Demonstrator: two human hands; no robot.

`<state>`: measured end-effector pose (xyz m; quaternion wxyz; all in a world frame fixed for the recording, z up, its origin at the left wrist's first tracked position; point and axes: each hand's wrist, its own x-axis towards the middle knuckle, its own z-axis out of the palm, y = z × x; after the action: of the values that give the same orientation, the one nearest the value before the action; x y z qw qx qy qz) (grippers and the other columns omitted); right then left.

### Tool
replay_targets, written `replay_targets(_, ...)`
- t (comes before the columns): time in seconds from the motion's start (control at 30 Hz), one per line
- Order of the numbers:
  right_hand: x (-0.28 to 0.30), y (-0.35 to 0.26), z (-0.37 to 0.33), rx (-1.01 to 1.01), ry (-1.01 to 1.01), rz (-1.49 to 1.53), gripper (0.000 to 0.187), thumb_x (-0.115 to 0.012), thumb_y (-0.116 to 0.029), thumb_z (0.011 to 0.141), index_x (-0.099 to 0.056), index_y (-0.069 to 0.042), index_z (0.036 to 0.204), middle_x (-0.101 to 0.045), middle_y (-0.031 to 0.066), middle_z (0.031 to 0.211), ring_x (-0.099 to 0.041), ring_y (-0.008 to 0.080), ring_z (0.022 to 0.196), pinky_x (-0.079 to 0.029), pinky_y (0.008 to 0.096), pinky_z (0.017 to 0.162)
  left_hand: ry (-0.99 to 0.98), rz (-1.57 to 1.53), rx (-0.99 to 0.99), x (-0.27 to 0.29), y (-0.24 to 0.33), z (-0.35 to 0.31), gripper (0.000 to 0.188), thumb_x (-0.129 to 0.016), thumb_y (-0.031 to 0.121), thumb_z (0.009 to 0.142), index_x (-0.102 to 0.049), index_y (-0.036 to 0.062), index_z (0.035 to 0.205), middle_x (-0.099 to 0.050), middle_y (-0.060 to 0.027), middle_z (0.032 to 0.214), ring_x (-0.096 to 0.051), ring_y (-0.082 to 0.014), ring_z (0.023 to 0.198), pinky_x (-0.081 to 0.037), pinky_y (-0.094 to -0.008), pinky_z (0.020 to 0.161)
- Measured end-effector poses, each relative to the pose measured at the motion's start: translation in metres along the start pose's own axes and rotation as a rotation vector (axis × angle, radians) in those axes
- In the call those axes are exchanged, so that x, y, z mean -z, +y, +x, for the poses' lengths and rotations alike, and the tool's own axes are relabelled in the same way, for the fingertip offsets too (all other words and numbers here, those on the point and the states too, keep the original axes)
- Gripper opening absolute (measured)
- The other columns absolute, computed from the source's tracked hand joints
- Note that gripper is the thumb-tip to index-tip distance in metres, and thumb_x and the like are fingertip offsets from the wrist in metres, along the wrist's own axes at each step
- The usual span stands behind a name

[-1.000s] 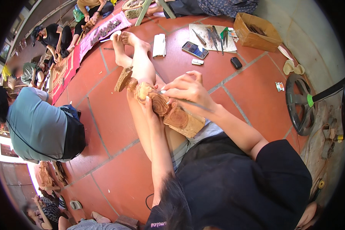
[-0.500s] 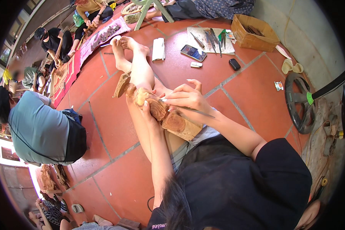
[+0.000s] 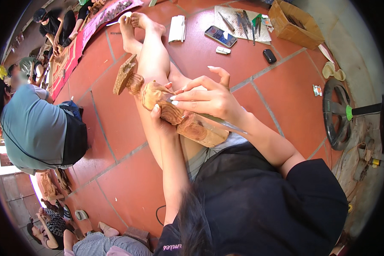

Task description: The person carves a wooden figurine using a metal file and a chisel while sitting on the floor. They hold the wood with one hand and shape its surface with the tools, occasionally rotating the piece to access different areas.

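Observation:
A carved wooden figure [image 3: 202, 129] lies across my lap, its block-like base toward my body and its narrower, carved end pointing to the upper left. My left hand [image 3: 162, 121] is closed around its middle from below, thumb on the near side. Over the figure, my right hand [image 3: 215, 99] pinches a thin, flat metal tool [image 3: 229, 123], with some fingers raised. The tool runs under the palm toward my wrist. Its working end is hidden by my fingers near the carved surface, so contact cannot be told.
On the tiled floor ahead are folded paper [image 3: 177, 29], a phone [image 3: 221, 36], a small black case [image 3: 269, 56], and several tools on a sheet [image 3: 243, 26]. A cardboard box [image 3: 295, 25] and black round stand base [image 3: 337, 114] are right. A person in grey-blue [image 3: 38, 128] sits left.
The view has shifted, and the figure's far end sits higher in the picture. My right hand has moved slightly along the figure with the tool; my left hand keeps its hold.

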<state>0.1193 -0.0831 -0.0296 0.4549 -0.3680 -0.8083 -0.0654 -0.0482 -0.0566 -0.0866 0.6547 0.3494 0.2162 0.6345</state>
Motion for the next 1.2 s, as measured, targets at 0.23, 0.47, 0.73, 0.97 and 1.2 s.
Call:
replay_targets(0.23, 0.012, 0.004, -0.012, -0.035, -0.107, -0.026, 0.018, -0.07, -0.027, 0.071, -0.073, -0.021, 0.088, -0.07, -0.0114, 0.099, -0.059, 0.0068, 0.092, -0.017, 0.0427, 0.104, 0.026, -0.038, 0.072, 0.006, -0.004, 0.002, 0.077, -0.061, 0.042, 0.073, -0.037, 0.0017, 0.135, -0.048, -0.0179, 0.128, -0.058, -0.0364, 0.109, -0.051, -0.0462, 0.089)
replay_targets(0.47, -0.002, 0.014, -0.003, -0.023, -0.078, 0.049, 0.018, -0.071, -0.023, 0.073, -0.074, -0.016, 0.09, -0.07, -0.0059, 0.097, -0.059, 0.0113, 0.087, -0.017, 0.0418, 0.105, 0.002, -0.106, 0.153, 0.005, -0.007, 0.006, 0.078, -0.062, 0.042, 0.072, -0.038, -0.0009, 0.133, -0.048, -0.0184, 0.128, -0.058, -0.0363, 0.109, -0.052, -0.0447, 0.089)
replay_targets(0.73, 0.006, 0.017, 0.006, 0.032, -0.027, 0.046, 0.023, -0.072, -0.022, 0.07, -0.073, -0.015, 0.092, -0.07, -0.0064, 0.099, -0.06, 0.0114, 0.088, -0.018, 0.0401, 0.104, 0.056, -0.066, 0.091, 0.001, -0.007, 0.007, 0.08, -0.063, 0.043, 0.071, -0.038, 0.0013, 0.134, -0.05, -0.0169, 0.125, -0.058, -0.0375, 0.107, -0.051, -0.0462, 0.089)
replay_targets(0.97, 0.012, 0.016, -0.015, 0.021, -0.079, 0.017, 0.022, -0.071, -0.025, 0.071, -0.073, -0.017, 0.091, -0.07, -0.0088, 0.096, -0.06, 0.0106, 0.085, -0.019, 0.0424, 0.103, 0.052, -0.064, 0.083, 0.004, -0.008, 0.004, 0.077, -0.061, 0.042, 0.073, -0.038, 0.0009, 0.134, -0.048, -0.0182, 0.127, -0.058, -0.0388, 0.107, -0.051, -0.0477, 0.088)
replay_targets(1.2, -0.002, 0.02, 0.0, 0.067, -0.042, -0.052, 0.02, -0.07, -0.027, 0.07, -0.072, -0.024, 0.09, -0.068, -0.0152, 0.102, -0.058, 0.0057, 0.092, -0.018, 0.0423, 0.104, 0.044, -0.078, 0.088, 0.001, -0.009, 0.004, 0.077, -0.06, 0.042, 0.074, -0.037, -0.002, 0.133, -0.048, -0.0187, 0.128, -0.057, -0.0368, 0.11, -0.05, -0.0456, 0.093)
